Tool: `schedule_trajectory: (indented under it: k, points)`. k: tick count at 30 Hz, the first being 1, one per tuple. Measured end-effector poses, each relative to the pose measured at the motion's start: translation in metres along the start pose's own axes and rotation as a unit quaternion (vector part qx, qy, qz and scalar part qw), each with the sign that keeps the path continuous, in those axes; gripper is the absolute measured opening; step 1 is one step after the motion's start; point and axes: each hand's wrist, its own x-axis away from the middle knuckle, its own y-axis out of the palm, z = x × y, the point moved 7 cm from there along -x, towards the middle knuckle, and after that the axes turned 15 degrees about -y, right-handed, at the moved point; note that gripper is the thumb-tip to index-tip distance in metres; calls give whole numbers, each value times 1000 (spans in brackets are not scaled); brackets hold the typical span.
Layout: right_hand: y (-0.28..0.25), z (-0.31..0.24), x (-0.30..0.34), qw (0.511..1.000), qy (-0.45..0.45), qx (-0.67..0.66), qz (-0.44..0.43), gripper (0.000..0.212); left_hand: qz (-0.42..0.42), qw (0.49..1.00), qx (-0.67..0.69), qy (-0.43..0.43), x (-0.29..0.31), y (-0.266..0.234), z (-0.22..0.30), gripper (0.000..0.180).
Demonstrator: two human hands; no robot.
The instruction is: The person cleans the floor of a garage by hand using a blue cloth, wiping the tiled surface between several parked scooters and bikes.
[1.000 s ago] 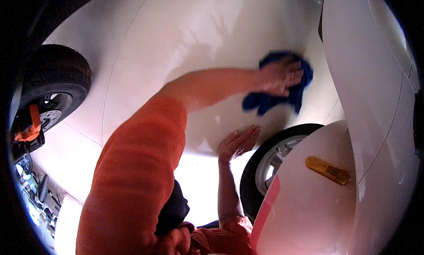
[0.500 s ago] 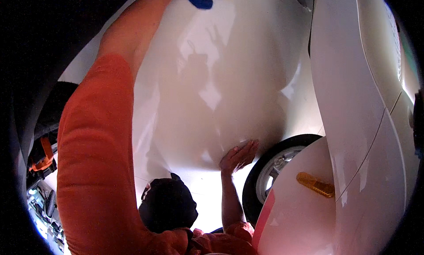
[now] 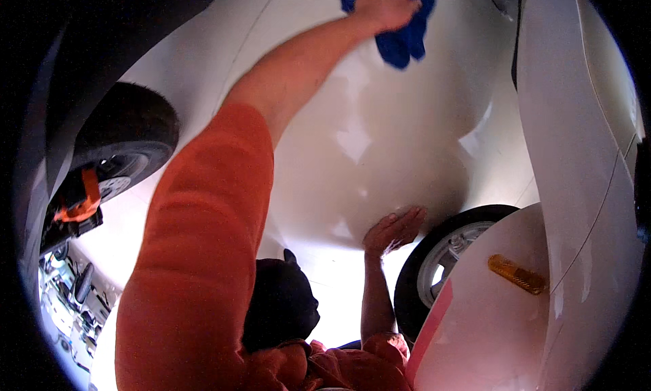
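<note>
Stretched across the upper part of the view, my left arm in a red-orange sleeve ends at my left hand (image 3: 386, 5), closed on a blue cloth (image 3: 400, 45). The cloth bunches and hangs around the fingers, and its upper part is cut off by the frame edge. My right hand (image 3: 397, 230) is lower down, bare, with its fingers stretched out and nothing in it. It appears just left of the black tyre (image 3: 410, 276) in the head view; whether they touch I cannot tell. A dark rounded shape (image 3: 281, 306) shows between my arms.
A white vehicle body (image 3: 576, 120) curves along the right, with an amber reflector (image 3: 515, 274) near the wheel. Another dark tyre (image 3: 129, 120) with an orange part (image 3: 85, 200) stands at left. Glossy pale floor (image 3: 325, 167) carries dark reflections. Cluttered equipment (image 3: 71, 296) lies lower left.
My left hand has swung right and nearer with the blue cloth, now largely in view. The whole view has shifted, showing more of the left tyre. My right hand keeps about the same pose.
</note>
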Motion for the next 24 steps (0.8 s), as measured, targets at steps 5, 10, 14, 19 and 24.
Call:
schedule_trajectory:
  k: [5,10,14,19,24]
  points:
    - [-12,2,-4,999,-12,25,25,55,119,988,38,90,104,-12,-32,62]
    - [-9,-3,-4,999,-29,5,42,54,23,983,-72,-167,189,-52,-153,67]
    - [-11,-1,-4,999,-24,20,39,54,39,964,-127,-228,238,-54,-202,70]
    - [-8,-3,-3,999,-27,20,33,54,144,968,-128,-158,157,-50,-200,63]
    - [-14,-8,-9,998,-35,6,44,53,78,964,-68,-244,16,-42,-167,67]
